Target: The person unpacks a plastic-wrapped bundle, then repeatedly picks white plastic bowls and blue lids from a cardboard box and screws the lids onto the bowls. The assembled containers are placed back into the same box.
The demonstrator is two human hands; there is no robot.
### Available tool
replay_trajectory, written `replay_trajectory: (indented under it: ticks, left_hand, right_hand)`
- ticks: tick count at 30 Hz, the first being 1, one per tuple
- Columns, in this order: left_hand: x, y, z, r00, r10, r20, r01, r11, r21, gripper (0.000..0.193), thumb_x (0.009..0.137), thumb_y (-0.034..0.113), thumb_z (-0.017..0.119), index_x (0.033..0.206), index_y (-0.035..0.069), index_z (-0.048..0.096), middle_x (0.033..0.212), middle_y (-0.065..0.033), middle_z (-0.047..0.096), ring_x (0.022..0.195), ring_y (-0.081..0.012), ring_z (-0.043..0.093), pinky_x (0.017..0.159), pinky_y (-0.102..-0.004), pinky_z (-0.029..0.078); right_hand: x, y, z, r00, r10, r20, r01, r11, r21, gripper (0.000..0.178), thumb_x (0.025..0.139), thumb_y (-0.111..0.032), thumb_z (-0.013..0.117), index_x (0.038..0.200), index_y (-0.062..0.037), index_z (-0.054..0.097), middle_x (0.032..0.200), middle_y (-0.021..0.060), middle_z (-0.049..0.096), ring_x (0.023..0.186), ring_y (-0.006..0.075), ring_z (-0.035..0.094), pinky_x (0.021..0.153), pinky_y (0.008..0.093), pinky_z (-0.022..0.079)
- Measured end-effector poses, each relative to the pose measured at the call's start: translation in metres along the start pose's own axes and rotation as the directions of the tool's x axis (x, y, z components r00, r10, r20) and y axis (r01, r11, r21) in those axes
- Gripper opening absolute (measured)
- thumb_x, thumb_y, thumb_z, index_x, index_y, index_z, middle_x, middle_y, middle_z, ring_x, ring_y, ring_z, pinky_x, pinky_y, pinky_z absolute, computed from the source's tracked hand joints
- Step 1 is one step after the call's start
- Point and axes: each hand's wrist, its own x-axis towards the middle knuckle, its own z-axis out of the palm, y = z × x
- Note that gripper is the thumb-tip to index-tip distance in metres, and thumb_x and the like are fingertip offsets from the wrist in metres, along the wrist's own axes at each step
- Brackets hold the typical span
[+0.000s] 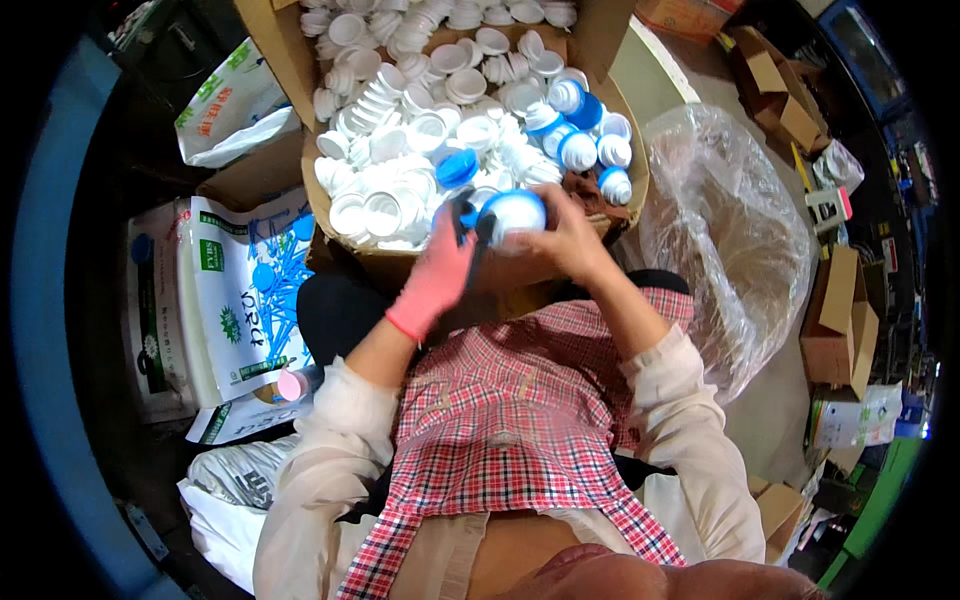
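My left hand [443,268], in a pink glove with dark fingertips, and my bare right hand [571,238] meet over the near edge of a cardboard box [338,250]. Between them they grip a round white plastic cap with a blue rim [517,211], my left fingers at its left side and my right fingers at its right. Part of the cap is blurred. Just beyond my hands, a heap of loose white plastic caps [428,132] fills the box. A blue cap [457,168] lies on the heap, and several white-and-blue caps [578,152] sit at its right.
To my left, a white printed bag [228,300] carries blue plastic strips [282,285]. A pink-topped container [292,384] stands by it. Clear plastic sheeting [725,250] bulges right of the box. Open cartons [840,320] line the far right, and a white sack [225,530] lies lower left.
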Motion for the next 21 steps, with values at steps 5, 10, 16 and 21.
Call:
replay_trajectory:
  ticks: [5, 10, 16, 21]
  left_hand:
    - [0.114, -0.024, -0.057, 0.972, -0.014, -0.235, -0.003, 0.998, -0.068, 0.039, 0.09, 0.019, 0.059, 0.122, -0.002, 0.051, 0.118, -0.0225, 0.058, 0.107, -0.036, 0.058, 0.091, -0.0405, 0.045]
    - [0.128, -0.066, -0.056, 0.961, -0.127, -0.245, 0.122, 0.992, -0.037, 0.033, 0.087, 0.027, 0.062, 0.106, 0.0, 0.059, 0.103, -0.0203, 0.065, 0.099, -0.0383, 0.061, 0.085, -0.042, 0.048]
    - [0.14, -0.087, -0.025, 0.994, -0.032, 0.1, 0.009, 0.976, 0.219, 0.052, 0.079, 0.03, 0.071, 0.12, 0.003, 0.056, 0.117, -0.0198, 0.062, 0.11, -0.0342, 0.058, 0.094, -0.0406, 0.046]
    - [0.15, -0.073, -0.033, 0.994, -0.09, -0.059, 0.101, 0.971, 0.217, 0.042, 0.079, 0.03, 0.066, 0.109, 0.0, 0.06, 0.101, -0.0218, 0.065, 0.096, -0.0384, 0.062, 0.085, -0.0433, 0.049]
  right_hand:
    - [0.138, 0.038, -0.065, 0.903, 0.176, -0.392, -0.171, 0.984, 0.046, 0.074, 0.075, -0.03, 0.082, 0.128, 0.0041, 0.044, 0.112, 0.0187, 0.06, 0.085, 0.026, 0.066, 0.062, 0.0376, 0.056]
    - [0.179, 0.026, -0.041, 0.77, -0.556, -0.313, 0.055, 0.547, -0.835, 0.069, 0.073, -0.026, 0.08, 0.126, 0.0052, 0.049, 0.125, 0.0263, 0.052, 0.12, 0.0412, 0.047, 0.099, 0.0446, 0.041]
    - [0.191, 0.068, 0.026, 0.789, -0.39, 0.475, 0.602, 0.334, -0.725, 0.04, 0.073, -0.004, 0.062, 0.113, -0.008, 0.064, 0.111, 0.0149, 0.062, 0.098, 0.0358, 0.06, 0.084, 0.0424, 0.051]
    - [0.201, 0.029, 0.02, 0.912, -0.38, 0.152, 0.409, 0.835, -0.367, 0.033, 0.08, -0.004, 0.065, 0.113, -0.0042, 0.062, 0.098, 0.0138, 0.066, 0.087, 0.0297, 0.064, 0.075, 0.0365, 0.052]
